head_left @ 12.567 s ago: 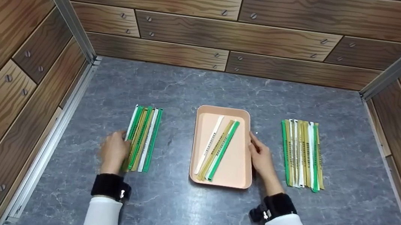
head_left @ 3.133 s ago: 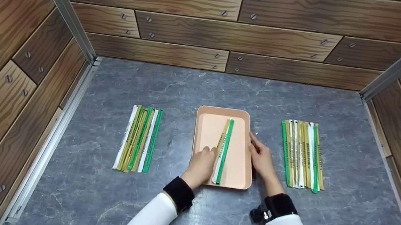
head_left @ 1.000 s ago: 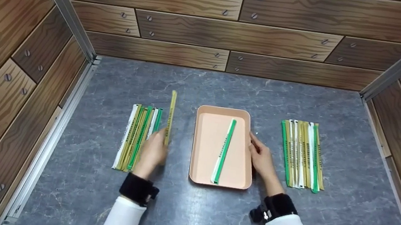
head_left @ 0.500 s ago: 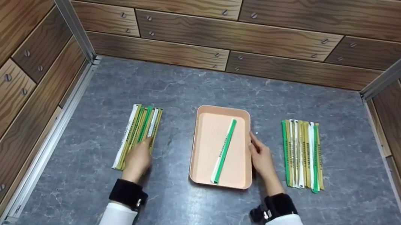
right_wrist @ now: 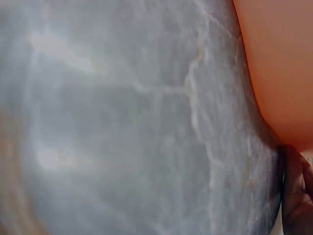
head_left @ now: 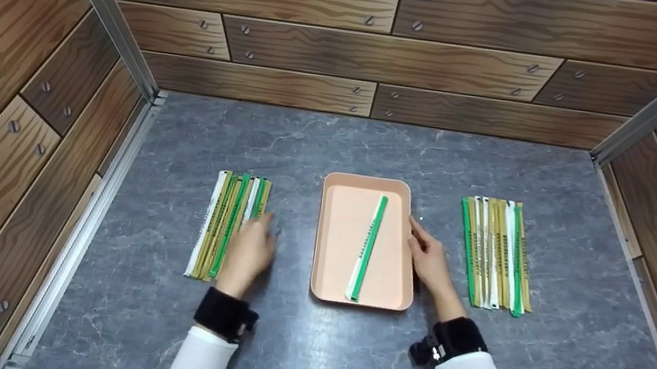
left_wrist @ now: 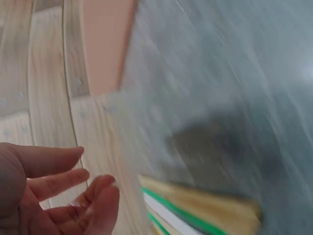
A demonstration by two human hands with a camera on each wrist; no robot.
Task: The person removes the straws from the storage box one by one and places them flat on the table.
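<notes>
My left hand point(head_left: 248, 248) hovers at the right end of the left row of long thin printed packets point(head_left: 214, 221), which look like wrapped straws. In the left wrist view its thumb and fingers point(left_wrist: 54, 161) stand apart with nothing between them. A gold packet point(head_left: 267, 188) lies at that row's right end, partly hidden by the hand. My right hand point(head_left: 430, 267) rests against the right side of the peach tray point(head_left: 329, 234), straight fingers touching its wall. In the tray a green packet point(head_left: 370, 245) lies slanted, with a white one point(head_left: 350, 291) partly under it.
A second row of green, gold and white packets point(head_left: 495, 253) lies right of the tray. All rest on a grey marbled tabletop point(head_left: 303, 138). Wood-patterned panels point(head_left: 300, 48) close off the back and both sides.
My left hand has carried a gold packet from the tray to the left row's right end and let go. Earlier a white one went to that row's left end. My right hand has stayed put.
</notes>
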